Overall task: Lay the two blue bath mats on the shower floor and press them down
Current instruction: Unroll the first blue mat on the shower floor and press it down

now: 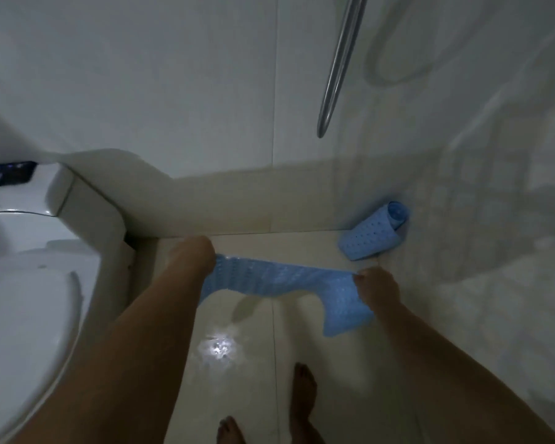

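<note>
A blue perforated bath mat (279,278) hangs stretched between my two hands above the pale tiled shower floor (257,373). My left hand (194,253) grips its left edge and my right hand (378,285) grips its right edge, where a flap droops down. The second blue mat (370,235) lies rolled up on the floor against the far wall, to the right of and beyond my right hand. The picture is dim and blurred.
A white toilet (29,283) with its lid down fills the left side, with a dark phone (7,173) on its tank. A metal rail (340,65) hangs on the wall. My bare feet (303,389) stand at the bottom. A bright reflection (218,347) marks the floor.
</note>
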Demonstrator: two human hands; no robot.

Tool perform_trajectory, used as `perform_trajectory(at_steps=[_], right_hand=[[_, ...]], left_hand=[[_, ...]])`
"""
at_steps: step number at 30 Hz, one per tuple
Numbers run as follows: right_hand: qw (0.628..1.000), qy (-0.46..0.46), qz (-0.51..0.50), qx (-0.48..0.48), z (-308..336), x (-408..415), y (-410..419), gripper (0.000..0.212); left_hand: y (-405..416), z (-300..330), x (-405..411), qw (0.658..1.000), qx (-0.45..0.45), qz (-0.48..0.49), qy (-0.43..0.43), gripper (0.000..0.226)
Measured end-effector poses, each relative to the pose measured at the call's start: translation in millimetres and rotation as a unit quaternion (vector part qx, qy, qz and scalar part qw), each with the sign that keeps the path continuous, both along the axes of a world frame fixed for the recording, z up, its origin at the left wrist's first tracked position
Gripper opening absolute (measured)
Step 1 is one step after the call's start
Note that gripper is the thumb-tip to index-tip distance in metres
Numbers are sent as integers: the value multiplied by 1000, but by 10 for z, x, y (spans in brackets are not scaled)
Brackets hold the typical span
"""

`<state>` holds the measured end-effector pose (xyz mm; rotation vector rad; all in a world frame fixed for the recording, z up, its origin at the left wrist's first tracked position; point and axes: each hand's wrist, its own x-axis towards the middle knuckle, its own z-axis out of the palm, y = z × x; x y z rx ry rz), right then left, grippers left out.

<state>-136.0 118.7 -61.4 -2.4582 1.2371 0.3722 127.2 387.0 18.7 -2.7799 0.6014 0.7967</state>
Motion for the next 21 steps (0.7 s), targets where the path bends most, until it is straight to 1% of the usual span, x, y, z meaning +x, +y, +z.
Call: perform_trajectory(at_steps=[3,5,7,9,11,12,15,16,19,20,21], right_hand=[[1000,16,18,11,-623,224,-228,40],[999,22,28,11,-913,343,-383,40],[999,27,36,26,-1183,472,-554,34],[998,4,55,7,-1300,595,-680,30],[995,-39,76,-43,-1368,693,-756,31],[993,-62,78,-58,-1431,728,-784,33],[990,-112,66,-57,-1650,734,-813,35],[986,-133,71,-75,-1801,708,-827,34],[977,-155,85,-120,-2268,456,-753,33],[975,-159,85,-126,-2461,348,-683,34],[977,-153,82,-123,-2647,243,-603,36]], left_hand=[[-109,-742,101,999,23,42,10,35],[-184,-1068,132,999,36,18,0,36],[-261,-1375,202,999,30,-16,-22,34],[-291,-1584,268,998,-12,-21,-59,30],[-317,-1667,303,993,-60,-8,-104,28],[-342,-1688,304,988,-95,8,-124,29],[-314,-1835,233,968,-184,55,-162,34],[-263,-1979,193,960,-210,67,-175,34],[-52,-2455,-37,947,-237,84,-200,32],[28,-2635,-113,950,-234,79,-192,34],[98,-2813,-182,962,-208,77,-162,38]])
